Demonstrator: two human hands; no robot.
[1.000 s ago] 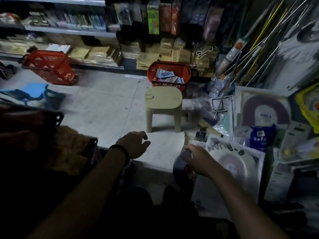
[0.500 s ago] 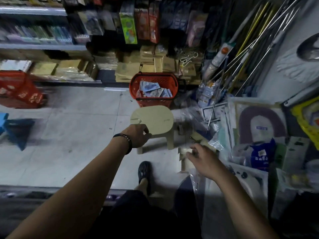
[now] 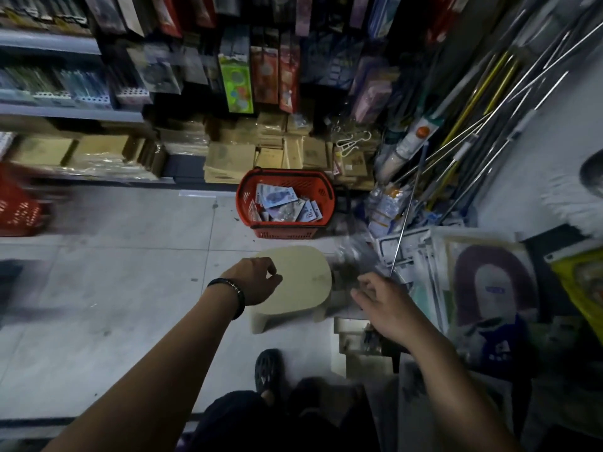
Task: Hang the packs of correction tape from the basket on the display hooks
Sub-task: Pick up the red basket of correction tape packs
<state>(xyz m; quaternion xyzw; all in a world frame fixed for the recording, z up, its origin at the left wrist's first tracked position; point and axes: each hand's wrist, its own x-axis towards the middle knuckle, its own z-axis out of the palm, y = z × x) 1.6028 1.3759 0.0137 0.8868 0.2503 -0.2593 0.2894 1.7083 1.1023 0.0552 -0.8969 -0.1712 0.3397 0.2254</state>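
Note:
A red basket [image 3: 245,203] stands on the floor by the shelving, with several packs of correction tape [image 3: 284,203] lying loose inside. Above it, hanging packs [image 3: 236,83] fill the display hooks. My left hand [image 3: 253,282], with a dark wristband, hovers over the left edge of a beige stool [image 3: 300,285], fingers loosely curled and holding nothing. My right hand [image 3: 385,305] hangs to the right of the stool, fingers relaxed and empty. Both hands are well short of the basket.
A second red basket [image 3: 18,207] sits at the left edge. Stacked brown envelopes [image 3: 228,161] line the bottom shelf. Metal poles [image 3: 489,102] lean in the right corner above piled packaged goods [image 3: 489,288]. My foot [image 3: 268,370] is on the tiled floor behind the stool.
I have stepped forward, so the stool and basket are closer. My right hand has left the goods on the right, and both hands have moved towards the stool.

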